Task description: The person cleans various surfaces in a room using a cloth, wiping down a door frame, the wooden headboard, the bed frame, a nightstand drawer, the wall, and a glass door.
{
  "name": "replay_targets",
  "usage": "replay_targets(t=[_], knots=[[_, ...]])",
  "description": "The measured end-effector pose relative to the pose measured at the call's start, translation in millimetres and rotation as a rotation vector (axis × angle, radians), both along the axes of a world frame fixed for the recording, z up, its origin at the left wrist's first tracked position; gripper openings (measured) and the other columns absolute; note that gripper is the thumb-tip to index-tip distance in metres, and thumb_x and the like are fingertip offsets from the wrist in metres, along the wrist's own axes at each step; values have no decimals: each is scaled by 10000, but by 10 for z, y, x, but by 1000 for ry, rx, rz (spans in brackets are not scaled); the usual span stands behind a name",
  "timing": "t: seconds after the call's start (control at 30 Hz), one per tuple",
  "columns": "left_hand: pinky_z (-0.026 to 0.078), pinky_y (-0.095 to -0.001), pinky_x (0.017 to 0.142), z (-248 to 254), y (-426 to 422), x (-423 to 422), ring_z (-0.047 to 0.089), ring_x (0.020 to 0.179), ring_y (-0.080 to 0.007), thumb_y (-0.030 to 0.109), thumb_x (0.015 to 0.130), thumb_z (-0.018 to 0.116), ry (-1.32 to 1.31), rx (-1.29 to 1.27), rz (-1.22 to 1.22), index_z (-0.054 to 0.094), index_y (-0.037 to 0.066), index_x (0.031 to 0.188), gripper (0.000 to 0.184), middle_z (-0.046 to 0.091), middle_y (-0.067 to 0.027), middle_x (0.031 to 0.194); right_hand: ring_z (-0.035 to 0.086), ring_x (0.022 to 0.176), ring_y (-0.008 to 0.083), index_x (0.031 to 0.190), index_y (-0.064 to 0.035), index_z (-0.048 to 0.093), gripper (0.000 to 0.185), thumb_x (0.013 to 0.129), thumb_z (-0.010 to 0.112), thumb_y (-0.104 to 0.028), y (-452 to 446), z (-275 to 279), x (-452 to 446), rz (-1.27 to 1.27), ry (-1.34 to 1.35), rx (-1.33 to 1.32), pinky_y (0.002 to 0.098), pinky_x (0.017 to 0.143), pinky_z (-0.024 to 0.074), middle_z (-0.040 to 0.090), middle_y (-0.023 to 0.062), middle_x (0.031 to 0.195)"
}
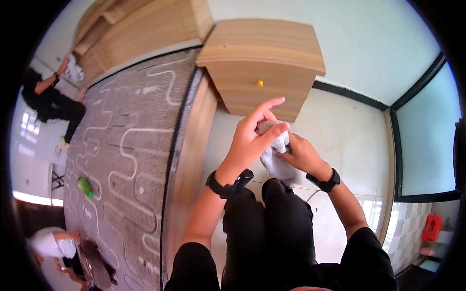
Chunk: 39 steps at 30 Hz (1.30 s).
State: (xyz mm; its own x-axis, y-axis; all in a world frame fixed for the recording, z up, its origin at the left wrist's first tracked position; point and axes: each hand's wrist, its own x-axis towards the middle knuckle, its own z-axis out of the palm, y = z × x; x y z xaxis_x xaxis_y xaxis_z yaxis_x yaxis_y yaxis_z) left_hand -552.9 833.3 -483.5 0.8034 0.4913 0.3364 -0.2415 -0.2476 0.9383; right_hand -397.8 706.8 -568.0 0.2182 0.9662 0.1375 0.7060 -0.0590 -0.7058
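A grey cloth (pixel 278 165) is bunched up between my hands, with its loose end hanging above my knees. My left hand (pixel 250 140) has the upper part of the cloth between thumb and fingers; the thumb lies across it and the index finger sticks out. From the other side, my right hand (pixel 304 156) pinches the cloth with its fingers closed around a fold. Just beyond my hands stands a wooden bedside cabinet (pixel 262 43) with a yellow knob (pixel 260 83) on its drawer front.
On the left lies a grey patterned mattress (pixel 138 140) in a wooden frame, with a green packet (pixel 85 187) on it. One person (pixel 53 97) holds a pale cloth at the far left; another person (pixel 53 242) is at the lower left. A dark-framed glass door (pixel 429 136) is on the right.
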Motion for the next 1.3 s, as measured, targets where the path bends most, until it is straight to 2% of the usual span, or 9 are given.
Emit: replay_targets(t=[0.1, 0.2, 0.37, 0.47, 0.53, 0.73, 0.93, 1.13, 1.3], knots=[[436, -275, 941, 367, -233, -519, 514, 1077, -144, 97, 705, 826, -107, 313, 89, 424, 32, 1373, 783, 533, -57, 1141, 657, 770, 327, 1218, -45, 543, 445, 777, 596, -76, -287, 579, -234, -130, 59, 272, 369, 701, 517, 657, 193, 881], [411, -317, 1006, 409, -526, -1009, 495, 1156, -195, 84, 650, 856, -83, 354, 200, 272, 56, 1461, 999, 457, -99, 1302, 563, 889, 111, 1241, -16, 529, 420, 827, 533, -91, -530, 1102, -558, -60, 397, 495, 253, 767, 465, 625, 44, 1020], [425, -360, 953, 307, -1254, -1750, 524, 1126, -230, 480, 757, 745, 196, 183, 225, 486, -11, 1269, 755, 563, -142, 1218, 512, 1069, 107, 1351, -36, 443, 469, 891, 516, -94, -676, 1780, -1419, 326, 863, 562, 253, 910, 411, 567, 51, 1196], [423, -397, 960, 320, -1601, -2149, 560, 1069, -312, 406, 818, 710, 66, 766, 577, 504, 15, 1271, 632, 595, -148, 1192, 543, 1042, 120, 1313, -23, 488, 434, 902, 562, -142, -674, 1861, -1808, 530, 784, 408, 266, 900, 429, 599, 55, 1153], [391, -395, 998, 521, -1845, -2459, 527, 1136, -292, 334, 846, 694, 480, 256, 464, 527, 46, 1260, 532, 579, -133, 1226, 544, 1050, 135, 1290, 13, 503, 424, 916, 556, -181, -692, 1833, -2009, 479, 531, 131, 259, 937, 404, 601, 70, 1146], [428, -306, 931, 193, -2172, -2692, 542, 1070, -153, 196, 879, 678, -136, -145, 802, 478, 14, 1281, 485, 582, -73, 1173, 646, 708, 205, 1052, 11, 631, 321, 905, 585, -270, -751, 1700, -2411, 488, 214, 445, 318, 660, 491, 654, 176, 790], [429, -290, 915, 226, -2094, -2749, 549, 1033, -130, 198, 887, 675, -421, -335, 703, 524, -19, 1213, 420, 603, -59, 1120, 503, 551, 395, 747, 55, 577, 470, 941, 519, -369, -854, 1503, -2275, 638, -111, 145, 460, 522, 365, 507, 249, 611], [471, -307, 843, -322, -1920, -2718, 602, 947, -140, 231, 858, 708, 12, -274, 662, 586, -11, 1144, 394, 654, -91, 1057, 544, 609, 415, 701, 35, 589, 497, 954, 489, -381, -1047, 1432, -2133, 317, -126, -97, 469, 542, 406, 542, 244, 633], [480, -349, 814, -576, -1910, -2467, 636, 903, -327, 252, 779, 770, 196, 308, 506, 594, -13, 1110, 459, 669, -171, 995, 600, 857, 400, 1213, -23, 570, 345, 993, 438, -255, -1167, 1266, -1973, 340, -114, 181, 373, 772, 490, 624, 235, 994]])
